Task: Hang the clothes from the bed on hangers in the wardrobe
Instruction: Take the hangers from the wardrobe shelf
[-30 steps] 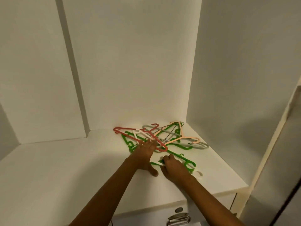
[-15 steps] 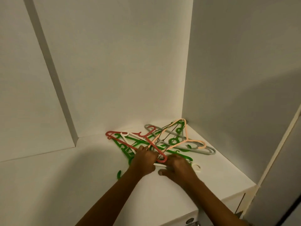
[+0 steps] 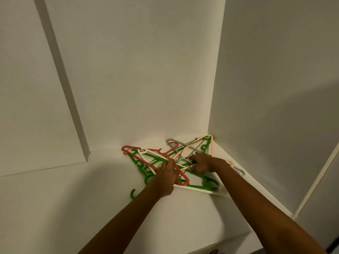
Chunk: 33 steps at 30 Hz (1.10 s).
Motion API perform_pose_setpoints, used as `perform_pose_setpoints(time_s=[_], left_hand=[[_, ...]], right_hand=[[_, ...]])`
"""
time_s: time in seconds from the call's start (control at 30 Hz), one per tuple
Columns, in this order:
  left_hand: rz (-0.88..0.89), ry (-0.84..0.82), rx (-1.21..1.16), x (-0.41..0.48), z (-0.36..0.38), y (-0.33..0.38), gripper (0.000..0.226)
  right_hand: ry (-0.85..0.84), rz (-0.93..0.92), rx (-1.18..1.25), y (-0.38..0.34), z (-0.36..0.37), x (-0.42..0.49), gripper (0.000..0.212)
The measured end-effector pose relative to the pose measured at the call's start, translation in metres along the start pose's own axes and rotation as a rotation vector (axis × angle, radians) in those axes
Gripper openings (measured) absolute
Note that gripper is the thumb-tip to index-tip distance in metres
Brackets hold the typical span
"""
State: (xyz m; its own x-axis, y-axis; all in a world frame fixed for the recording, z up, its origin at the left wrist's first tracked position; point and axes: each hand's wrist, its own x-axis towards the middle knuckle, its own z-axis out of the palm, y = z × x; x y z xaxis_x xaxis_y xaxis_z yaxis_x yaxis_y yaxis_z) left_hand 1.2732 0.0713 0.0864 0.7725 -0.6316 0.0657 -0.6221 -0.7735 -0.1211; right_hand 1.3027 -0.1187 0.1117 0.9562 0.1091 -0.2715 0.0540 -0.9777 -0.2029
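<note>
Tangled hangers (image 3: pixel 139 163) lay in the back right corner of the white wardrobe shelf (image 3: pixel 91 189).
The left hand (image 3: pixel 167 174) gripped the red hanger (image 3: pixel 181 176); the right hand (image 3: pixel 203 162) curled its fingers into the pile, though I could not tell around which one. Plain white walls (image 3: pixel 137 79) enclosed the shelf.

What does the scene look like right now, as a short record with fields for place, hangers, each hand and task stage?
Place: white wardrobe shelf, back right corner
Hangers: tangled pile of hangers, red, green, peach, grey, white
Left hand: grips hangers at the pile's middle
Right hand: curls round hangers in the pile, beside the left
Clothes: none in view
Stage: no hanger pulled free yet
</note>
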Motion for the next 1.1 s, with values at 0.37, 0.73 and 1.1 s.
perform_pose_setpoints(time_s=[0.37, 0.73, 1.1], left_hand=[[-0.115, -0.143, -0.173, 0.016, -0.004, -0.019, 0.092], [-0.093, -0.131, -0.275, 0.004, -0.008, -0.005, 0.082], [-0.185, -0.11, -0.175, -0.012, -0.008, 0.001, 0.072]], right_hand=[[0.001, -0.08, -0.256, -0.002, -0.006, 0.024, 0.013], [0.022, -0.198, -0.242, 0.008, 0.001, 0.008, 0.047], [-0.192, -0.193, -0.448, -0.017, -0.018, 0.01, 0.034]])
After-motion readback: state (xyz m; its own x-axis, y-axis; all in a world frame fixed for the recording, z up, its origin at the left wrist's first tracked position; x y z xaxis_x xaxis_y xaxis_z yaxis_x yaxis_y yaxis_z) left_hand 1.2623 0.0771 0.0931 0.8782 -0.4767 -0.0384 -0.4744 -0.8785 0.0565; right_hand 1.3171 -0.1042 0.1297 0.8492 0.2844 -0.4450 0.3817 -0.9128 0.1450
